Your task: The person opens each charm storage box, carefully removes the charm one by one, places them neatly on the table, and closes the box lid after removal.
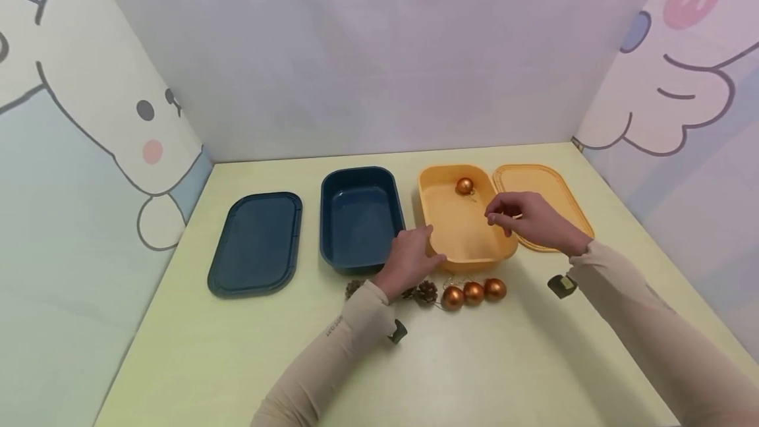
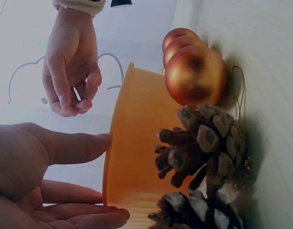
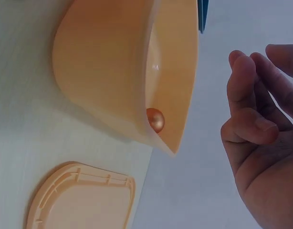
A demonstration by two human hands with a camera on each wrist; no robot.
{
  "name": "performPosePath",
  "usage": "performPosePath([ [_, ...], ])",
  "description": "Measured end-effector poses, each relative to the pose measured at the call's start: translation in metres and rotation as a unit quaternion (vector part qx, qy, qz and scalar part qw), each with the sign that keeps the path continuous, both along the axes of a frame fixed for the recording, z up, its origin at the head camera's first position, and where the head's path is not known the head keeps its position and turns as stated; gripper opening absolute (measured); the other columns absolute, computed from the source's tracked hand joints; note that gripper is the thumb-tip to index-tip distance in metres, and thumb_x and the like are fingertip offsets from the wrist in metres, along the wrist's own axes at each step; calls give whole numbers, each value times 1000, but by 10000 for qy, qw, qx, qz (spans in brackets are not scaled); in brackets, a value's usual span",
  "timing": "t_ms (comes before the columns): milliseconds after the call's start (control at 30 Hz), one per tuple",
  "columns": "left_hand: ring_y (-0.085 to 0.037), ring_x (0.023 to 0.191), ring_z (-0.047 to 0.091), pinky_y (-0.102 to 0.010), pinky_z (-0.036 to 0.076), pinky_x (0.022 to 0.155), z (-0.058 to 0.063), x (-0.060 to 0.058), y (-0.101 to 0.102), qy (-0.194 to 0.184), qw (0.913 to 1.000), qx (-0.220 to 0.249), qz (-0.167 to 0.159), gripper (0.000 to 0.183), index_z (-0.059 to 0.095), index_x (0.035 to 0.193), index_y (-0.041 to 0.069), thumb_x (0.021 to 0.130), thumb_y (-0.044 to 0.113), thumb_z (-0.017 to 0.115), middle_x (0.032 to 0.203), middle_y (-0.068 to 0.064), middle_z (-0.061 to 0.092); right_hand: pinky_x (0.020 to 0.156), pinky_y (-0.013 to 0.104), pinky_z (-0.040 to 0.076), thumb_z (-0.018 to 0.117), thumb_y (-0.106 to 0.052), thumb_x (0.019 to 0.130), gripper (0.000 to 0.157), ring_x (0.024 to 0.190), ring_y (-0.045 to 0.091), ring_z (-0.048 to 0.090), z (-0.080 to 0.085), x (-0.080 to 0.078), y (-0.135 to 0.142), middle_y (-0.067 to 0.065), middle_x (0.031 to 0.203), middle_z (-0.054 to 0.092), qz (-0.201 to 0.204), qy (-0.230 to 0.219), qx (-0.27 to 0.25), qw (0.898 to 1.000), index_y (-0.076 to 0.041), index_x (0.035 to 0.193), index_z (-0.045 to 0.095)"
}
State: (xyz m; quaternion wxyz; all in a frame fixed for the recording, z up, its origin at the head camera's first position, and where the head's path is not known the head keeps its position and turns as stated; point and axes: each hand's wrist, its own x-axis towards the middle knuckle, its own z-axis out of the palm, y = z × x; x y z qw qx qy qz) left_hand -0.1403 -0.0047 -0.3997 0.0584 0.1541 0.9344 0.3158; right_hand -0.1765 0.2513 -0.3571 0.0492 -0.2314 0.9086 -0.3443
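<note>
My left hand (image 1: 409,261) is at the near left corner of the yellow box (image 1: 456,232), thumb and fingertips touching its rim. Its fingers are fairly straight in the left wrist view. Over the box's right side hovers my right hand (image 1: 534,219), fingers loosely bent with nothing between them. One copper bauble (image 1: 465,186) lies inside the box at the far end. In front of the box are three more copper baubles (image 1: 473,293) in a row, with gold string loops. Pine cones (image 1: 426,292) lie left of them, partly hidden by my left forearm.
Left of the yellow box stands a dark blue box (image 1: 362,223) with its inside bare. A dark blue lid (image 1: 256,242) lies flat at the far left. The yellow lid (image 1: 548,199) lies right of the yellow box, under my right hand. A wall (image 1: 385,71) rises behind the table.
</note>
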Motion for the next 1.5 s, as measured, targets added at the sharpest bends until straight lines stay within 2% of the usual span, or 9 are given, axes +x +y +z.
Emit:
performPosePath([
  [233, -25, 130, 61, -38, 54, 105, 1, 0, 1, -32, 10000, 0, 8, 65, 52, 145, 3, 90, 27, 76, 144, -12, 60, 56, 25, 51, 60, -14, 101, 11, 63, 24, 61, 6, -27, -3, 11, 91, 68, -196, -64, -71, 9998, -6, 101, 68],
  [333, -25, 129, 61, -38, 54, 105, 1, 0, 0, -84, 10000, 21, 11, 64, 52, 145, 3, 90, 27, 76, 144, -13, 60, 57, 28, 52, 60, -18, 101, 16, 62, 22, 61, 8, -41, -7, 12, 94, 67, -347, -141, -35, 9993, -5, 104, 68],
  [567, -25, 129, 61, -37, 54, 105, -1, 0, 0, -88, 10000, 20, 14, 64, 51, 146, 3, 91, 27, 75, 144, -13, 60, 62, 32, 52, 60, -22, 101, 20, 70, 35, 65, 4, -75, -21, 14, 99, 68, -734, -303, 397, 9960, -4, 106, 67],
  [800, -25, 126, 63, -37, 55, 102, -4, 2, 1, 34, 10000, 28, -23, 65, 52, 145, 2, 90, 28, 76, 142, -14, 61, 54, 33, 49, 57, -22, 102, 28, 64, 30, 63, -6, -106, -29, 23, 106, 68, -964, -628, 805, 9901, 1, 114, 66],
  [933, -26, 124, 64, -38, 56, 102, -4, 3, 0, 98, 9999, 65, -50, 64, 53, 144, 1, 90, 27, 76, 141, -14, 62, 54, 34, 51, 57, -20, 100, 29, 66, 31, 63, -10, -115, -33, 27, 114, 66, -1035, -747, 1101, 9857, 2, 118, 64],
  [1067, -26, 125, 64, -37, 55, 102, -4, 2, 0, 89, 9999, 36, -58, 64, 53, 144, 1, 90, 27, 76, 141, -14, 62, 54, 30, 50, 63, -17, 96, 34, 66, 27, 62, -15, -121, -40, 26, 114, 67, -1026, -670, 1645, 9787, 2, 125, 61],
  [1200, -24, 126, 63, -36, 55, 103, -4, 0, 1, 58, 10000, -32, -33, 65, 52, 145, 3, 90, 28, 76, 142, -13, 61, 56, 30, 50, 66, -15, 92, 40, 65, 24, 60, -21, -127, -47, 25, 113, 68, -944, -560, 2040, 9728, 1, 129, 61],
  [1333, -24, 126, 63, -36, 55, 103, -3, -1, 1, 80, 9999, -78, -46, 65, 52, 145, 3, 90, 28, 76, 142, -12, 61, 66, 37, 53, 63, -13, 92, 38, 79, 29, 62, -27, -133, -49, 25, 120, 67, -882, -420, 2322, 9678, -1, 129, 64],
  [1500, -22, 125, 64, -35, 56, 102, -3, -2, 2, 76, 9998, -156, -50, 65, 53, 145, 4, 90, 29, 76, 142, -12, 62, 81, 47, 55, 63, -14, 93, 32, 97, 33, 60, -34, -136, -50, 22, 120, 68, -831, -309, 2651, 9601, -4, 122, 68],
])
